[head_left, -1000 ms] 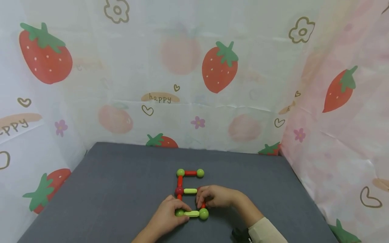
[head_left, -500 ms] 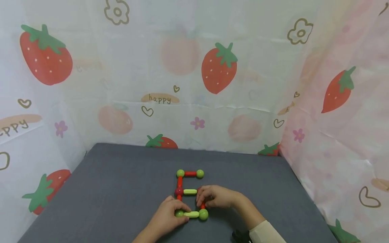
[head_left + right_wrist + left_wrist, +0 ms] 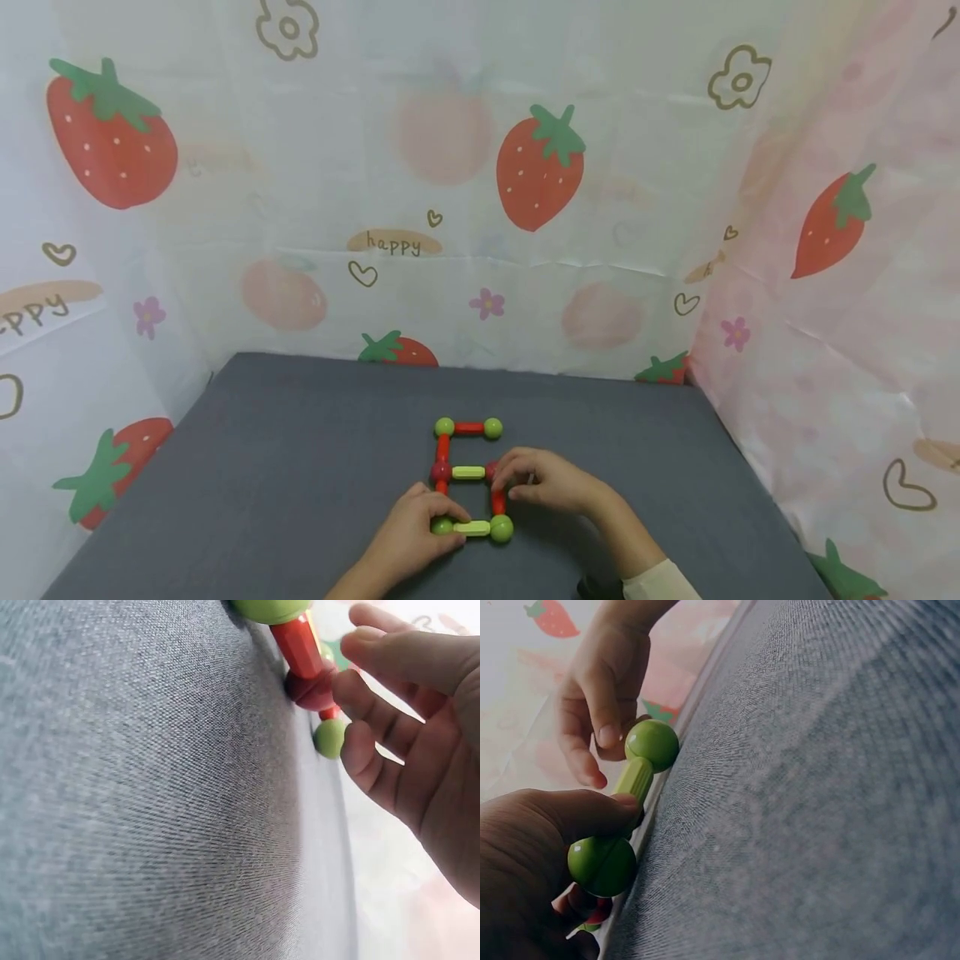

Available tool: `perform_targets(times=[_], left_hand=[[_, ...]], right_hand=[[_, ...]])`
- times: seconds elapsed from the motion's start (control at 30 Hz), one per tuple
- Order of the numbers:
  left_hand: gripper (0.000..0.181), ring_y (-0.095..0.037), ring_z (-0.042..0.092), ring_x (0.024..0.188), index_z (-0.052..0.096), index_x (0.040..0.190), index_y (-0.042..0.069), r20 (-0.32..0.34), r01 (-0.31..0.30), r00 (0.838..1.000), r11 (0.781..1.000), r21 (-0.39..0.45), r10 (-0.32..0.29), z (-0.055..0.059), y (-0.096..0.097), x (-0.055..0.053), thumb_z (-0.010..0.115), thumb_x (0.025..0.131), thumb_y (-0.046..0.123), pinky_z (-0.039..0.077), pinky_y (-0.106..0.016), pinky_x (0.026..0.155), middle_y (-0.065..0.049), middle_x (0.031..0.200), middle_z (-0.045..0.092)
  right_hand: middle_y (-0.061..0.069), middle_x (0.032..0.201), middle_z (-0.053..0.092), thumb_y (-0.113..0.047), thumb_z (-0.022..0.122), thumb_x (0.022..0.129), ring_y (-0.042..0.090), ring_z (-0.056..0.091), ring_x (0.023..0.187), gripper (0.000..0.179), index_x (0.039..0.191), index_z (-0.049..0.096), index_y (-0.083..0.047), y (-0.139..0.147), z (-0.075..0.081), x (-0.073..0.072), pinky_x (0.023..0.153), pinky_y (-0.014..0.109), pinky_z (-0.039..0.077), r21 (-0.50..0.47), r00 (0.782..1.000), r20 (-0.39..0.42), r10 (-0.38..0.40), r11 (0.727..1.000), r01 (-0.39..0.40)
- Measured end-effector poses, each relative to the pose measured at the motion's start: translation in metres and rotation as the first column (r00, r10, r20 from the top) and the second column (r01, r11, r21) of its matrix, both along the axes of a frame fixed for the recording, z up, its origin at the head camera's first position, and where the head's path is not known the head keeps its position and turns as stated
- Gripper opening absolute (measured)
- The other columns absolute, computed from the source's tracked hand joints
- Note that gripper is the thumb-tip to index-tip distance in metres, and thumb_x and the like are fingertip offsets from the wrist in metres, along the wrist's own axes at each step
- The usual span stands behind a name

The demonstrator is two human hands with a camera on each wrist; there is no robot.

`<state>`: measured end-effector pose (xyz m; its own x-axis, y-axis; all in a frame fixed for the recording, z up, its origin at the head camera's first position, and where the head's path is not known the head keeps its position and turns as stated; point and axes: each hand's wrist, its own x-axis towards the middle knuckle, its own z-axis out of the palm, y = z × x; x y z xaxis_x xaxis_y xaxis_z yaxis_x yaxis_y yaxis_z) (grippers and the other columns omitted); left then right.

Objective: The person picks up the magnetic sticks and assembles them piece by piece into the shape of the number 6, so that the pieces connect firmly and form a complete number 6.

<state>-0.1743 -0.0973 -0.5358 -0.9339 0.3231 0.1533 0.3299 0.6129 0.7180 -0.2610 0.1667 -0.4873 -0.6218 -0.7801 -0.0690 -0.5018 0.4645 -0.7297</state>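
A flat figure of magnetic building rods and balls lies on the dark grey table. Its near side is a yellow-green rod (image 3: pixel 471 528) between two green balls, the right one (image 3: pixel 501 528) fully visible. My left hand (image 3: pixel 416 529) pinches this rod by its left end, its thumb on the rod in the left wrist view and its fingers around the left green ball (image 3: pixel 602 866). Beside the upright red rod (image 3: pixel 498 502) on the right, my right hand (image 3: pixel 551 481) hovers with loosely bent fingers, holding nothing. Its fingertips partly cover the right dark red ball (image 3: pixel 491 472).
The figure's far part has a red rod (image 3: pixel 469 428) between two green balls, and a middle yellow-green rod (image 3: pixel 468 472). A black object (image 3: pixel 598 588) lies by the right sleeve. Strawberry-printed cloth (image 3: pixel 420 167) walls the table (image 3: pixel 315 450) at the back and sides.
My right hand has let go of the right-hand red rod and lifted slightly up and to the right, its fingers spreading. The left hand and the figure stay in place.
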Motion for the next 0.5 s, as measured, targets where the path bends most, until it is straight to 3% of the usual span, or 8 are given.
perform_targets(times=[0.3, 0.5], left_hand=[[0.019, -0.004, 0.042, 0.076, 0.074, 0.092, 0.041, 0.003, -0.005, 1.0, 1.0, -0.016, 0.005, 0.002, 0.0, -0.001, 0.081, 0.075, 0.037, 0.037, -0.02, 0.066, 0.024, 0.083, 0.065], [0.019, -0.004, 0.042, 0.076, 0.074, 0.092, 0.041, 0.016, -0.005, 1.0, 1.0, -0.009, 0.005, 0.002, -0.001, 0.001, 0.081, 0.075, 0.037, 0.038, -0.021, 0.066, 0.023, 0.083, 0.065]], right_hand=[[-0.009, 0.119, 0.062, -0.021, 0.064, 0.095, 0.009, 0.058, 0.1, 0.02, 0.114, 0.068, -0.022, 0.006, -0.001, 0.009, 0.075, 0.026, 0.05, -0.06, 0.994, -0.079, -0.075, 0.996, 0.071], [-0.01, 0.117, 0.062, -0.023, 0.064, 0.095, 0.008, 0.057, 0.09, 0.02, 0.115, 0.068, -0.022, 0.008, -0.005, 0.015, 0.074, 0.026, 0.051, -0.079, 0.989, -0.072, -0.125, 0.99, 0.119]])
